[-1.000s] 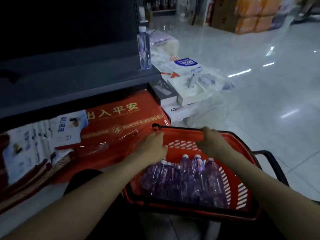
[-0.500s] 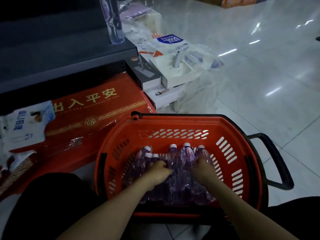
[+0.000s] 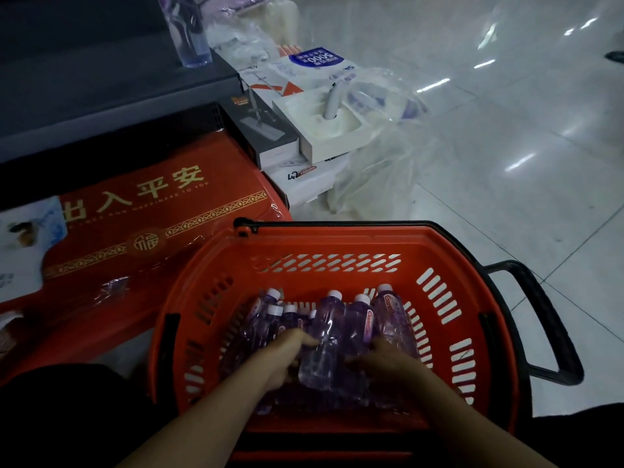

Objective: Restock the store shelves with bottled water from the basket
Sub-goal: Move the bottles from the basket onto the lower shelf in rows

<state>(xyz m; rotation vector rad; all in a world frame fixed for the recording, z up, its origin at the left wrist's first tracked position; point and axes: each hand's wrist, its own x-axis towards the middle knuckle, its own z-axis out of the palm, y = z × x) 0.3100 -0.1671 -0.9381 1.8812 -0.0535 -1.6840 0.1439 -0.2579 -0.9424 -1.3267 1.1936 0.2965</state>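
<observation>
The water bottles (image 3: 358, 319) lie in the red basket (image 3: 324, 244), packed side by side on its floor. Seven white caps show; more bottles may sit under the hands, and the full count cannot be told. Their long axes run from the person toward the far wall of the basket, caps pointing away and slightly up. One bottle in the middle (image 3: 324, 342) sits raised above its neighbours, between the two hands. The left hand (image 3: 287, 352) curls against its left side, fingers bent around the plastic; the right hand (image 3: 385, 359) lies with fingers spread over the bottles just to its right, touching them, though whether it has closed on one cannot be told.

The basket stands on the tiled floor (image 3: 506, 163), its black handle (image 3: 547, 325) folded out to the right. One more bottle (image 3: 190, 35) stands upright at the end of the dark shelf (image 3: 101, 82), well apart from the basket. Below the shelf lies a red mat with gold characters (image 3: 152, 224), touching the basket's left rim. Beyond it, boxed goods (image 3: 304, 136) and clear plastic wrap (image 3: 381, 163) are stacked on the floor.
</observation>
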